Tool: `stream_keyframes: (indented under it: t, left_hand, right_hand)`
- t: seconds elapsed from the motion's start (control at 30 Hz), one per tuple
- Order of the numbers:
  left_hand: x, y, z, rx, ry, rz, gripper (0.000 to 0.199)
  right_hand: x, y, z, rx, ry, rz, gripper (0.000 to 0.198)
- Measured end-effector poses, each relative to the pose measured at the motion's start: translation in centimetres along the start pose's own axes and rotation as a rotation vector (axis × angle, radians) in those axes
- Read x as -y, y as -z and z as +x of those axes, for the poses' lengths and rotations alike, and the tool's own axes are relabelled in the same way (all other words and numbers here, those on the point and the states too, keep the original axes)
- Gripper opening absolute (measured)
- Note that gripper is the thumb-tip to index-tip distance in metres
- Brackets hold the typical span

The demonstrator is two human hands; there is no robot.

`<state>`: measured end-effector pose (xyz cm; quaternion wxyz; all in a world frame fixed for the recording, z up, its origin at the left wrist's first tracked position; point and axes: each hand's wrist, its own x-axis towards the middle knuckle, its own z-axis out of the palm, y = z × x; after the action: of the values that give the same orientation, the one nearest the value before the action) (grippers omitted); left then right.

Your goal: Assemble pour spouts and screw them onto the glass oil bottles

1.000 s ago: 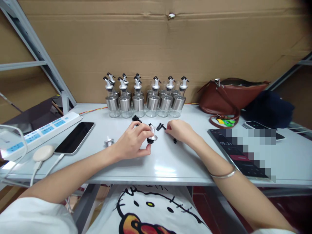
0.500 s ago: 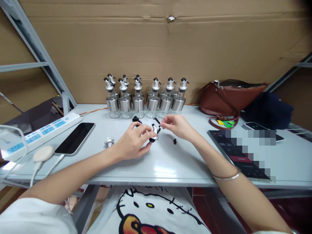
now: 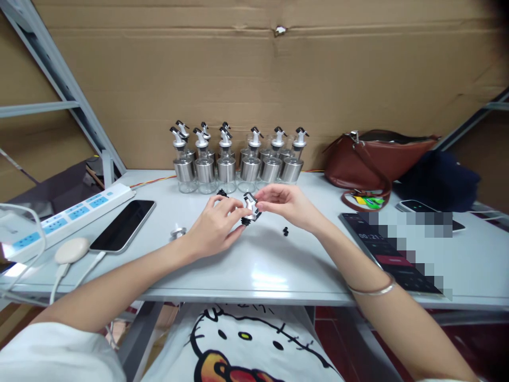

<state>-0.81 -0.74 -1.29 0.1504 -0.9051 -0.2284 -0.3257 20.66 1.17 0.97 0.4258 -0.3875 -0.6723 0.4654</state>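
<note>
In the head view, your left hand's point(image 3: 217, 224) fingers pinch the pourer point(image 3: 252, 205) over the tabletop point(image 3: 318, 265); your right hand's point(image 3: 293, 208) pinch the black lever point(image 3: 250, 194) against it. Bottles point(image 3: 227, 171) stand behind; a small black part point(image 3: 285, 232) lies nearby.

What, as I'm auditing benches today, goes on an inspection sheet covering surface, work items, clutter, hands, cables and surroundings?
Surface: pale grey table, glossy, glare near the front edge.
Work items: silver-and-black pourer, loose silver-coloured part, small loose black part, glass bottles with steel bands standing behind.
Clutter: phone, power strip, brown handbag, tablet.
Left hand: holds the pourer.
Right hand: fingertips at the pourer, grip unclear.
Cables: white cable by the phone, red-and-yellow wires.
Surroundings: cardboard backing, grey metal frame.
</note>
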Motion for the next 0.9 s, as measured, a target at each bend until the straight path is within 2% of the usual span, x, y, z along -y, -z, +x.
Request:
stream_keyframes:
  t: [0.4, 0.67, 0.77, 0.9]
  left_hand:
    - [-0.08, -0.06, -0.16, -0.002, 0.046, 0.013, 0.021]
    - [-0.46, 0.29, -0.09, -0.006, 0.178, -0.054, 0.023]
    - [-0.40, 0.25, -0.14, 0.044, 0.162, -0.106, 0.021]
    - [-0.21, 0.00, -0.33, 0.044, 0.132, -0.159, 0.023]
  right_hand:
    - [-0.10, -0.21, 0.06, -0.058, 0.034, -0.054, 0.026]
    - [0.16, -0.39, -0.13, -0.065, 0.037, -0.010, 0.026]
    - [0.27, -0.47, -0.22, -0.064, 0.051, -0.017, 0.026]
    - [0.29, -0.59, -0.26, -0.064, 0.072, -0.028, 0.025]
